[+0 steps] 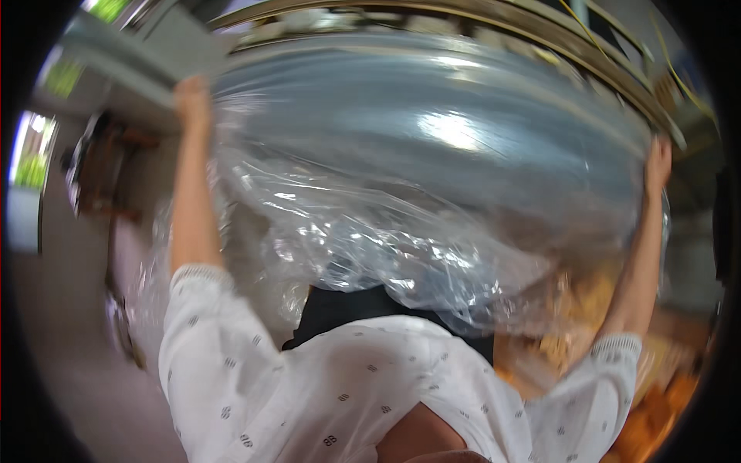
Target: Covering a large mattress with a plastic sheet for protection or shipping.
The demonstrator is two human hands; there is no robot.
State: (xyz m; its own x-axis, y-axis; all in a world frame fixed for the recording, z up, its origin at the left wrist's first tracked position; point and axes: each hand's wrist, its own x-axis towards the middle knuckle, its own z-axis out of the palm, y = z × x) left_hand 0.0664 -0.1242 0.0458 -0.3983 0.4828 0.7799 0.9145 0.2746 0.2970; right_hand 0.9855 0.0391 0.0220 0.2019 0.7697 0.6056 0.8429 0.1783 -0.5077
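A wide sheet of clear plastic film (363,216) stretches between my two raised arms. Its far part lies over a smooth grey-blue surface (347,108) with a bright glare spot, while the near part hangs in loose, crinkled folds in front of my body. My left hand (193,100) is closed on the film at its far left corner. At the right end, my right hand (658,162) is closed on the film's other side. Some blur softens both hands, and the fingertips are hidden.
Beyond the grey-blue surface runs a long wooden rail (532,27). A dark-framed object (108,166) stands on the floor at the left. Low on the right are yellowish material (571,309) and an orange item (656,413). A yellow cord (671,62) hangs at the far right.
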